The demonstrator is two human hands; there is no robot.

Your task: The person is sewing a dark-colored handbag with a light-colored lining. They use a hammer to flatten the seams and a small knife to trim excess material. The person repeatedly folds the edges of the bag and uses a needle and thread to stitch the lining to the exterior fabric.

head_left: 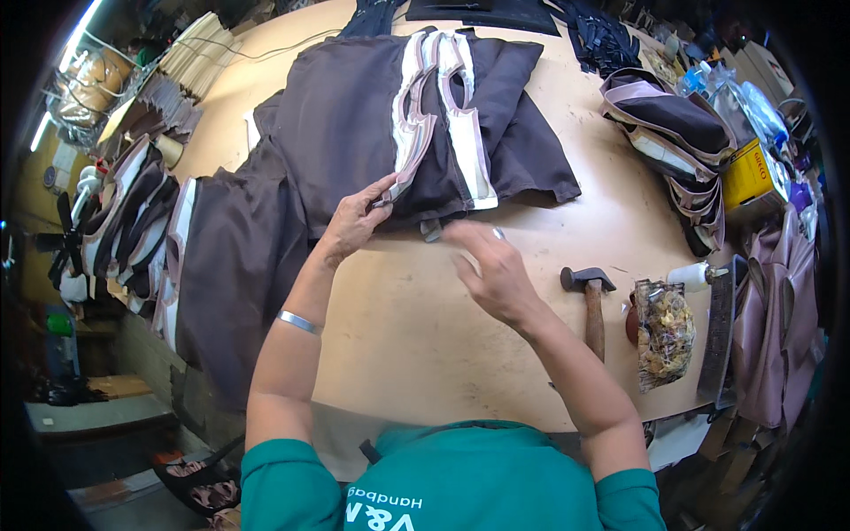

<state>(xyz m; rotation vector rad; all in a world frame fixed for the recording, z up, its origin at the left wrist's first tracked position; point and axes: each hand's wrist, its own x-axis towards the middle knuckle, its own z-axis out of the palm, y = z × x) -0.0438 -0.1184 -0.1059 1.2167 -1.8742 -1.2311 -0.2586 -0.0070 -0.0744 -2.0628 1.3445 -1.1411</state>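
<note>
Stacked dark brown fabric panels point(341, 115) lie at the far middle of the table. Pale strips with pink edging run along them, each with a curved cut-out: a left strip point(414, 97) and a right strip point(465, 146). My left hand point(356, 219) pinches the near end of the left strip between thumb and fingers, lifting it slightly. Just short of the right strip's near end is my right hand point(496, 270), a little blurred, thumb apart from the bent fingers. It shows nothing in its grasp. A small pale tab point(431, 232) peeks out under the panels between my hands.
More brown fabric point(235, 257) drapes over the table's left edge, beside stacked pieces point(133, 212). On the right are a hammer point(593, 305), a crusty glue-covered block point(664, 336), a white bottle point(689, 276), folded pink-edged pieces point(677, 150) and a yellow can point(753, 177).
</note>
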